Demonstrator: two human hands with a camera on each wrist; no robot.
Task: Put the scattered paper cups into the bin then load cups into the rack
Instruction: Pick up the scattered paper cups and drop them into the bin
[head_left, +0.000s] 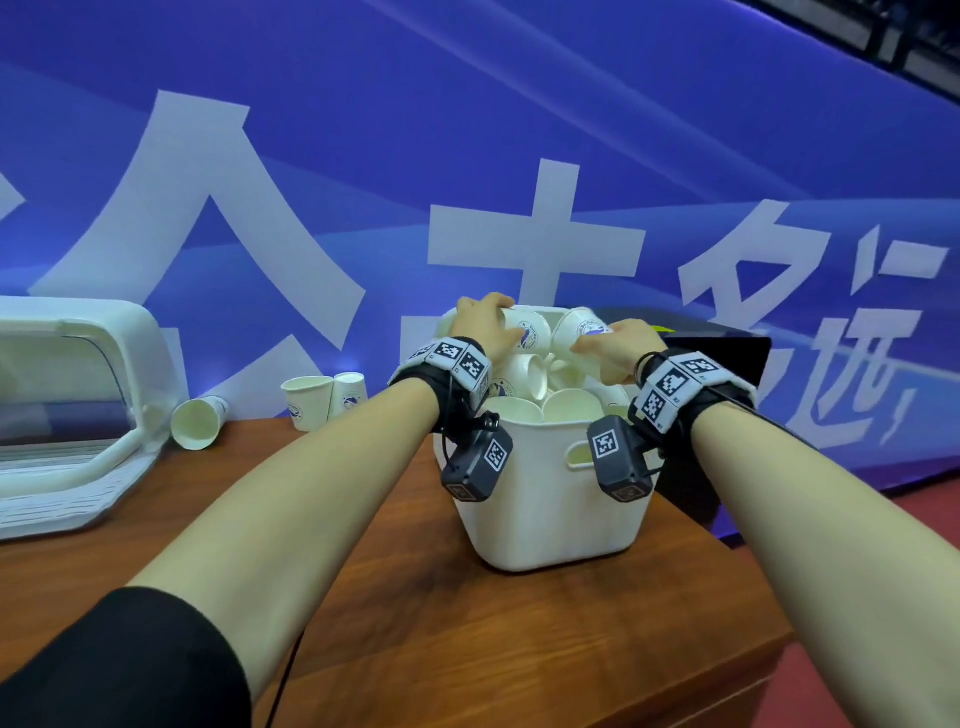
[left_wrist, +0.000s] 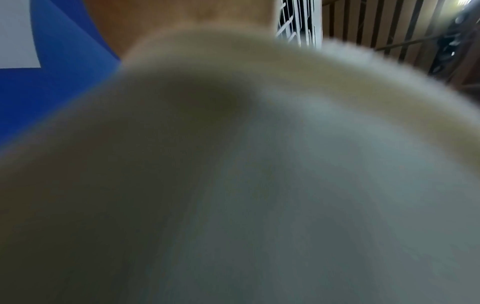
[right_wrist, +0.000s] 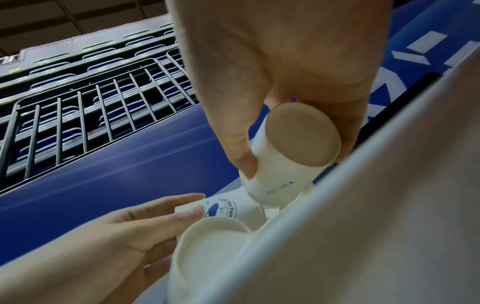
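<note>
Above the heaped white bin (head_left: 550, 499), two hands each grip one paper cup: left hand (head_left: 480, 325), right hand (head_left: 618, 353). Three loose cups (head_left: 311, 402) stand or lie on the bench (head_left: 467, 623) beside one rack (head_left: 78, 415).

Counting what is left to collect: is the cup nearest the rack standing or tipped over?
Tipped over. The cup lies on its side on the table, its open mouth facing the camera.

Three loose cups (head_left: 196, 423), one bin (head_left: 545, 499)

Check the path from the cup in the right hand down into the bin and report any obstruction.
The bin is heaped with cups to its rim. The right hand holds a cup directly above that pile; only those cups lie beneath it.
</note>
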